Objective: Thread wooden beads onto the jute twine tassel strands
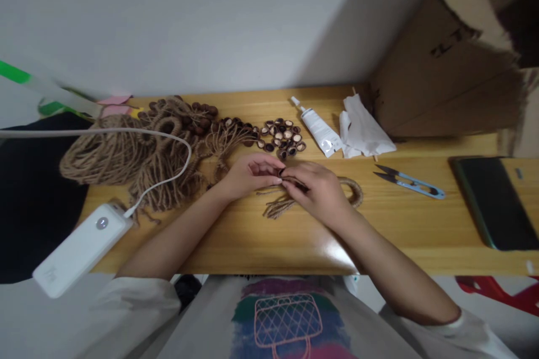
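My left hand and my right hand meet fingertip to fingertip over the middle of the table. Between them is a small dark nut shell, pinched by my left fingers and partly hidden. My right hand is closed on a strand of jute twine that shows between its fingers. Under that hand lies a wrapped jute twine ring, its loose tassel ends fanning out toward the left. Just beyond the fingers, several halved nut shells lie grouped, some showing cream insides.
Bundled jute twine with dark round beads fills the left. A white power bank trails a cable. Behind are a glue tube and crumpled white tissue. Thread snips, a phone and a cardboard box stand right.
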{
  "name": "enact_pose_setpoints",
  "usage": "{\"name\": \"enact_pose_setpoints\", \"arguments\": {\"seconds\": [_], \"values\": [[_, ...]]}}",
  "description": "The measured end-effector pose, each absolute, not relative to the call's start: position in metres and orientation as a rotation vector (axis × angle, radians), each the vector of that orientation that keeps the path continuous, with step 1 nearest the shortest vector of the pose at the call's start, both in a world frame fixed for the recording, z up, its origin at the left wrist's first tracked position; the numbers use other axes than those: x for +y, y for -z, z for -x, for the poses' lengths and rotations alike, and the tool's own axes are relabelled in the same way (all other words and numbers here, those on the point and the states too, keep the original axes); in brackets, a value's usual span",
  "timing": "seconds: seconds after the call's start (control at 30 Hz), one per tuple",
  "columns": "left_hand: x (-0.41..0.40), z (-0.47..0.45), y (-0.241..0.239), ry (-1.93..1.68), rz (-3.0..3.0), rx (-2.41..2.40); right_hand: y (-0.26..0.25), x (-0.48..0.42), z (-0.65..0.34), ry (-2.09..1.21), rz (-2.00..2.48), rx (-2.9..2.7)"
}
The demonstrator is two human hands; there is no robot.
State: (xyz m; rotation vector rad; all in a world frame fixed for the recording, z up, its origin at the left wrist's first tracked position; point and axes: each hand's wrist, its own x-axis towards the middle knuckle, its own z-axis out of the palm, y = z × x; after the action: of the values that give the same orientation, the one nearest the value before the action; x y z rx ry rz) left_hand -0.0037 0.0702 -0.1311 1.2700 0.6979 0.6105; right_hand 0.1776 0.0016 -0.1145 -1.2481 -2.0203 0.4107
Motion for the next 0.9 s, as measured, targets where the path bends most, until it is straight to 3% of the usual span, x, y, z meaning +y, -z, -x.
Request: {"name": "enact_pose_setpoints", "arguments": {"seconds": [0.9], "values": [[0.0686, 0.0038, 0.1311, -0.594, -1.252, 0.733, 0.1158, -0.0008, -0.1768, -0.415, 1.359, -1.945]]}}
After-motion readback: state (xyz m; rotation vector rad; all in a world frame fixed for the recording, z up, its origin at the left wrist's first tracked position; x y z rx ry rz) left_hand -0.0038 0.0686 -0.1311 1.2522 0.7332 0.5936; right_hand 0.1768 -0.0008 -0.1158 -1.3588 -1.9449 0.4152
